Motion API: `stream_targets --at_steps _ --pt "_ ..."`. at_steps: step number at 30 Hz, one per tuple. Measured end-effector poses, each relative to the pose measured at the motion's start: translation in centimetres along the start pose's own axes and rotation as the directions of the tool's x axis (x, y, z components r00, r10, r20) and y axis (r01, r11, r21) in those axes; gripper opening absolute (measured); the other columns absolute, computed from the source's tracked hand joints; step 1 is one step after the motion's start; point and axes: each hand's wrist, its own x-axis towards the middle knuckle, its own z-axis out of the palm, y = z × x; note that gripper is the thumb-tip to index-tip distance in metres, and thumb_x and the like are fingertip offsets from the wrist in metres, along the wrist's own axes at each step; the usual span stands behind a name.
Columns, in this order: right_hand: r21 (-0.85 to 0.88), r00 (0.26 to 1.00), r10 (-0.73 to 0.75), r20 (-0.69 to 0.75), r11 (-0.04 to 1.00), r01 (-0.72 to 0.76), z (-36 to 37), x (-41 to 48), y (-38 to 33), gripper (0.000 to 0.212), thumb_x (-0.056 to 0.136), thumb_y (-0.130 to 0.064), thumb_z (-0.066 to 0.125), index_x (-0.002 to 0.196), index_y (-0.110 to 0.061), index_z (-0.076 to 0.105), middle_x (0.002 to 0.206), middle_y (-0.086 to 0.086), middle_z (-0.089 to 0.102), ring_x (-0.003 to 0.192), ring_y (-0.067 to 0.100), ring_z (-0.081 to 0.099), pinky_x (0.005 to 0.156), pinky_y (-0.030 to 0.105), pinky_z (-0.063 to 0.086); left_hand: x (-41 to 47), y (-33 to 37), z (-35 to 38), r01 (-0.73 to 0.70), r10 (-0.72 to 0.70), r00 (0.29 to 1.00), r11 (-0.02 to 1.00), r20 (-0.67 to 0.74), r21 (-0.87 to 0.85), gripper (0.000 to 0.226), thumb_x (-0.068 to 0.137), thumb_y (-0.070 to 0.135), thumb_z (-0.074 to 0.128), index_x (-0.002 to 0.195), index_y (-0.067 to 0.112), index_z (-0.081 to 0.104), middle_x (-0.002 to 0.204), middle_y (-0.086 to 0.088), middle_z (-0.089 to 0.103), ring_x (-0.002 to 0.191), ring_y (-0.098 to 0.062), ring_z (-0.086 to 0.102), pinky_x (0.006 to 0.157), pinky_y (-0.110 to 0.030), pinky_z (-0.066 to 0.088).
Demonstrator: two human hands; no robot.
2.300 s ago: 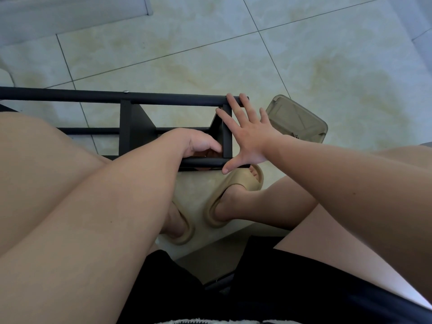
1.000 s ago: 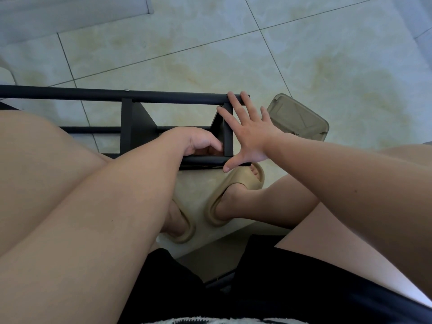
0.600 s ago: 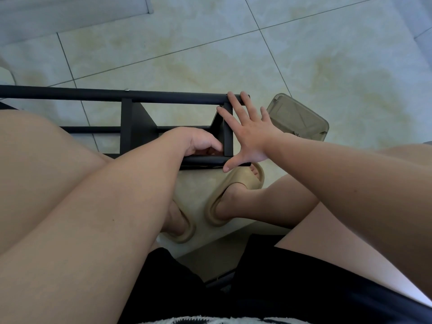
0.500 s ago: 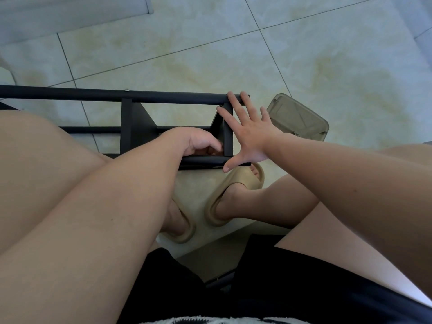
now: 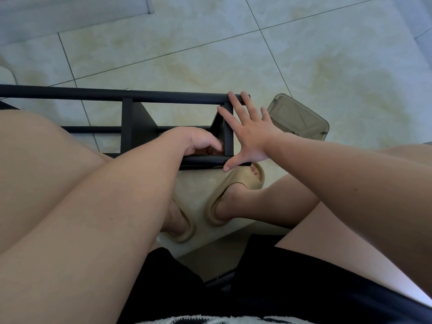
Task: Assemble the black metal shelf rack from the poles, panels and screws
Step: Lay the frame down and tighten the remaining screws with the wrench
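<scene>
Right hand (image 5: 252, 139), fingers straight and wide, flat on the end panel (image 5: 229, 142)

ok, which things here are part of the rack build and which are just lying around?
Job: black rack frame; end panel; right hand pressing flat on that end; left hand inside the frame, fingers curled.
Lying about: translucent plastic container on the floor, contents unseen; tan slipper.

Glossy cream marbled floor tiles (image 5: 210, 54) with thin dark grout lines fill the upper frame under soft, cool light. A pale grey flat panel (image 5: 70, 12) crosses the upper left; a bluish-grey strip (image 5: 422, 15) edges the upper right corner.
</scene>
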Motion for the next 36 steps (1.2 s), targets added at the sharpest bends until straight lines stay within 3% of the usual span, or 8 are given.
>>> stream_targets --at_steps 6,11,15,19,22,26,29,36 --pt "0.002 1.0 -0.002 -0.002 1.0 0.002 -0.01 -0.02 -0.03 0.152 0.047 -0.101 0.055 0.158 -0.029 -0.019 0.161 0.003 -0.039 0.149 0.034 -0.033 0.118 0.07 0.008 0.01 0.12 0.12 0.003 -0.004 0.999 0.999 -0.032 -0.038 0.016 0.093 0.015 0.056 0.09 0.01 0.072 0.08 -0.003 0.071 0.07 -0.017 0.065 0.066 -0.025 0.052" --pt "0.003 1.0 0.0 -0.002 1.0 0.0 0.06 -0.03 -0.02 0.152 0.047 -0.1 0.055 0.158 -0.029 -0.019 0.161 0.002 -0.039 0.149 0.034 -0.033 0.118 0.07 0.008 0.01 0.0 0.03 0.027 -0.025 0.998 0.999 -0.049 0.041 0.033 0.092 0.016 0.062 0.121 0.003 0.069 0.113 -0.014 0.072 0.097 -0.025 0.066 0.097 -0.038 0.05" --pt "0.0 1.0 0.001 -0.001 1.0 -0.001 0.04 0.02 -0.02 0.152 0.046 -0.1 0.054 0.158 -0.03 -0.02 0.161 0.003 -0.038 0.149 0.034 -0.033 0.118 0.07 0.007 0.01 -0.03 -0.14 0.011 -0.011 1.0 1.0 -0.026 0.01 0.026 0.091 0.012 0.058 0.113 0.004 0.07 0.095 -0.007 0.07 0.085 -0.02 0.064 0.079 -0.029 0.05" --pt "0.004 1.0 -0.002 0.002 1.0 0.002 0.05 0.01 0.0 0.151 0.046 -0.1 0.054 0.158 -0.03 -0.02 0.161 0.003 -0.039 0.149 0.034 -0.034 0.117 0.069 0.007 0.01 0.05 -0.19 0.026 -0.027 1.0 0.996 -0.007 -0.083 0.022 0.092 0.011 0.054 0.078 0.01 0.071 0.069 -0.002 0.069 0.06 -0.014 0.065 0.055 -0.02 0.051" --pt "0.005 1.0 -0.001 0.0 1.0 0.001 0.06 -0.07 -0.02 0.151 0.046 -0.1 0.054 0.158 -0.03 -0.02 0.161 0.002 -0.039 0.149 0.034 -0.033 0.118 0.07 0.007 -0.22 0.2 0.0 0.058 -0.058 0.998 0.998 0.022 -0.005 0.029 0.092 0.015 0.058 0.069 0.014 0.075 0.07 -0.003 0.07 0.063 -0.018 0.065 0.056 -0.023 0.053" --pt "0.005 1.0 0.0 0.006 1.0 0.0 -0.02 -0.12 -0.05 0.151 0.046 -0.1 0.053 0.158 -0.03 -0.02 0.16 0.002 -0.04 0.149 0.033 -0.033 0.118 0.069 0.007 -0.39 0.26 0.02 0.055 -0.054 0.998 0.998 -0.009 0.038 0.03 0.094 0.016 0.059 0.119 0.006 0.071 0.115 -0.013 0.072 0.101 -0.027 0.067 0.09 -0.036 0.053" --pt "0.002 1.0 0.002 0.01 1.0 -0.002 -0.13 -0.09 -0.05 0.151 0.044 -0.1 0.051 0.158 -0.03 -0.021 0.16 0.001 -0.04 0.149 0.033 -0.033 0.118 0.069 0.007 -0.38 0.15 -0.05 0.029 -0.029 0.999 0.999 0.013 0.023 0.036 0.095 0.012 0.056 0.128 0.005 0.065 0.122 -0.013 0.069 0.103 -0.023 0.064 0.095 -0.035 0.05" --pt "0.007 1.0 0.005 0.006 1.0 -0.005 -0.11 -0.06 -0.05 0.151 0.048 -0.099 0.057 0.158 -0.03 -0.02 0.16 0.002 -0.04 0.149 0.034 -0.033 0.118 0.069 0.006 -0.17 0.24 0.05 0.029 -0.029 0.999 1.0 -0.022 0.008 0.022 0.092 0.016 0.058 0.077 0.012 0.075 0.076 -0.003 0.069 0.065 -0.016 0.064 0.069 -0.027 0.049"
